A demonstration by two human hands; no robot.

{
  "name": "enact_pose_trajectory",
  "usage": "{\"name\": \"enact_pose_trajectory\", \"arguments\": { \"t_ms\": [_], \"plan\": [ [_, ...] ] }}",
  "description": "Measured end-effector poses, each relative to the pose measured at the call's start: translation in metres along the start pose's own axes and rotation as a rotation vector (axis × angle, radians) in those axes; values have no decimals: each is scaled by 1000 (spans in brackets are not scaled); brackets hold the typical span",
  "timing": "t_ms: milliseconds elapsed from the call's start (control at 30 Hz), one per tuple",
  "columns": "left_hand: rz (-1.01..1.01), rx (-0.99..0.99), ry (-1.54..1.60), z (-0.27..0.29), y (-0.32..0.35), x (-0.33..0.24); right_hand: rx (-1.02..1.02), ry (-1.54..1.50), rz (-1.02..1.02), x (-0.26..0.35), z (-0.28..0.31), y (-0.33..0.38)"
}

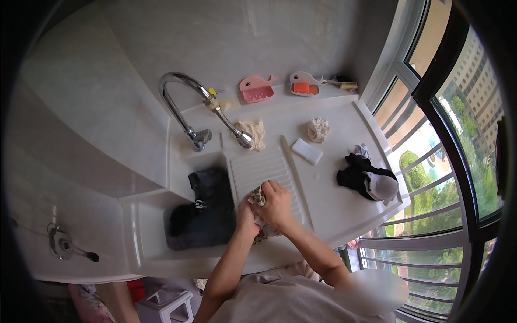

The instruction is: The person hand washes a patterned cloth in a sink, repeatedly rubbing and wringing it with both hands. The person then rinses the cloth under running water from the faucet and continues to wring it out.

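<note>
Faucet (180, 99): polished, glossy metal. Washboard (267, 172): ridged, smooth white surface. Patterned cloth (262, 215): soft fabric. Dark garment (204, 210): matt cloth. Soap bar (307, 151): smooth white.

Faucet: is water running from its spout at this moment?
No: the faucet spout shows no stream, while both hands press a patterned cloth on the washboard.

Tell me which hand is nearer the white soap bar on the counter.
Right. The right hand presses a patterned cloth on the ribbed washboard, below-left of the soap bar. The left hand sits lower and farther left.
</note>
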State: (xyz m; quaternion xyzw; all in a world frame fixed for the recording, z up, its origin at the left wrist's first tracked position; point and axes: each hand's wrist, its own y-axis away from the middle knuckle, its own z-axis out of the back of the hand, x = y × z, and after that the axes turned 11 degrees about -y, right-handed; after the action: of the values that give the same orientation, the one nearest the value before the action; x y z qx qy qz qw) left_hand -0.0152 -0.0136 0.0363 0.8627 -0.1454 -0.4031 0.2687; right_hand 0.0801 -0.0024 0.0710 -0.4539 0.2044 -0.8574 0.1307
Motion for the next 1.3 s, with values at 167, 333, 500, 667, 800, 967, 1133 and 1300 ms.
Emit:
{"name": "enact_pose_trajectory", "arguments": {
  "t_ms": [167, 333, 500, 667, 800, 967, 1133, 1300],
  "plan": [
    [68, 225, 66, 18, -5, 2, 158, -166, 159, 34, 0, 31],
    [133, 190, -173, -12, 33, -25, -204, -112, -161, -44, 42, -23],
    [-506, 22, -563, 30, -15, -72, -1, -180, -559, -76, 110, -6],
    [-653, -46, -1054, 51, -17, -53, 109, -94, -644, -110, 113, 36],
    [-625, -194, -1721, 43, -12, -18, 127, -119, -733, -102, 116, 41],
    [-650, -239, -1816, 42, -28, 10, 73, -121, -581, -114, 94, 50],
    [-1151, -211, -1593, 22, 3, -25, 9, -172, -511, -99, 121, 44],
    [-1293, -246, -1241, 3, 44, -70, -236, -1176, -506, -82, 138, 37]
  ]
}}
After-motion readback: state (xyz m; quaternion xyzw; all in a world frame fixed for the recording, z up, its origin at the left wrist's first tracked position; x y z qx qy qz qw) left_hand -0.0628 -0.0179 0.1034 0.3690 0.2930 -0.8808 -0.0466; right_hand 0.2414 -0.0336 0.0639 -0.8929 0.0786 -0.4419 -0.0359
